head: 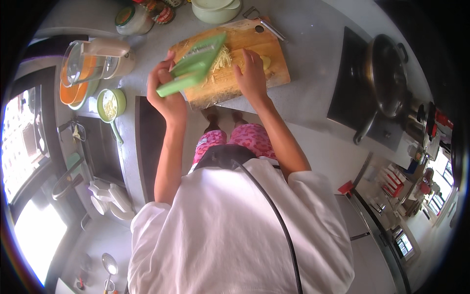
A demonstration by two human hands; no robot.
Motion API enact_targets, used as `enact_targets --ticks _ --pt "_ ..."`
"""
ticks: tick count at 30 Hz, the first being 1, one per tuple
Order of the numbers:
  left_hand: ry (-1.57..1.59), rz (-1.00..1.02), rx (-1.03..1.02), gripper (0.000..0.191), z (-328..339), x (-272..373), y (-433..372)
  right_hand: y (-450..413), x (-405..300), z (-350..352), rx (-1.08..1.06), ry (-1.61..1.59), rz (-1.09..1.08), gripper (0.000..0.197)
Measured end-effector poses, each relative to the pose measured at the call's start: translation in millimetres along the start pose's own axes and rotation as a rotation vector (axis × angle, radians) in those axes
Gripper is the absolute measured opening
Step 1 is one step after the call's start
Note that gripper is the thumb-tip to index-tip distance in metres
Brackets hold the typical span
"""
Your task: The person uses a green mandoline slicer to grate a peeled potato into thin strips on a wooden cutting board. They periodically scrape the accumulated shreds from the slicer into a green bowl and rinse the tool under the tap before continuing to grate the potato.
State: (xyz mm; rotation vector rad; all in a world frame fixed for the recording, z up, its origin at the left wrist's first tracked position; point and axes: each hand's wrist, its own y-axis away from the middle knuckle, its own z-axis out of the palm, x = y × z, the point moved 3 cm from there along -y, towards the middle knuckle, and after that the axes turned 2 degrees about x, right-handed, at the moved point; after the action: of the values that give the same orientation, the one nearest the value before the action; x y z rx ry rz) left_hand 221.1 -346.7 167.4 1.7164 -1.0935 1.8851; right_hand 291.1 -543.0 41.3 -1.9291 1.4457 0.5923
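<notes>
My left hand [167,90] grips a green plastic grater [194,68] by its handle end and holds it tilted above the left part of a wooden cutting board [227,86]. Pale shredded vegetable [222,60] lies in a small heap on the board, beside the grater's far edge. Over the board, my right hand [252,79] has its fingers apart and shows nothing in its grasp. Just past those fingers rests a pale yellowish slice or piece of vegetable [265,62], partly hidden by the hand. A metal peeler [271,28] lies across the board's far right corner.
Left stand a clear pitcher [86,68], an orange bowl [71,94] and a green-handled cup [118,96] with pale shreds, beside the sink [101,154]. Jars [134,22] and a lidded pale pot [216,13] stand beyond the board. Right, a wok [387,77] sits on the black cooktop [345,92].
</notes>
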Motion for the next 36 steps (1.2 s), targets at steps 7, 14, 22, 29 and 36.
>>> enact_targets --ticks 7,14,22,29,36 --pt "0.317 -0.239 0.223 0.023 -28.2 -7.1 -14.1 -60.8 -18.7 58.8 -0.04 0.22 0.043 0.068" --pt "0.39 -0.344 0.284 0.024 -66.8 -29.0 -3.2 -56.6 -7.7 79.1 -0.303 0.076 -0.211 0.058" --pt "0.417 -0.315 0.34 0.026 -85.5 -35.1 -0.1 -97.3 -42.4 85.4 -0.341 0.217 -0.543 0.042" --pt "0.473 -0.318 0.394 0.024 -96.8 -31.8 -5.8 -82.7 -26.5 72.1 -0.722 0.265 -0.667 0.029" --pt "0.475 -0.389 0.456 0.022 -92.2 -30.8 -1.8 -81.4 1.1 36.5 -0.117 0.21 -0.131 0.063"
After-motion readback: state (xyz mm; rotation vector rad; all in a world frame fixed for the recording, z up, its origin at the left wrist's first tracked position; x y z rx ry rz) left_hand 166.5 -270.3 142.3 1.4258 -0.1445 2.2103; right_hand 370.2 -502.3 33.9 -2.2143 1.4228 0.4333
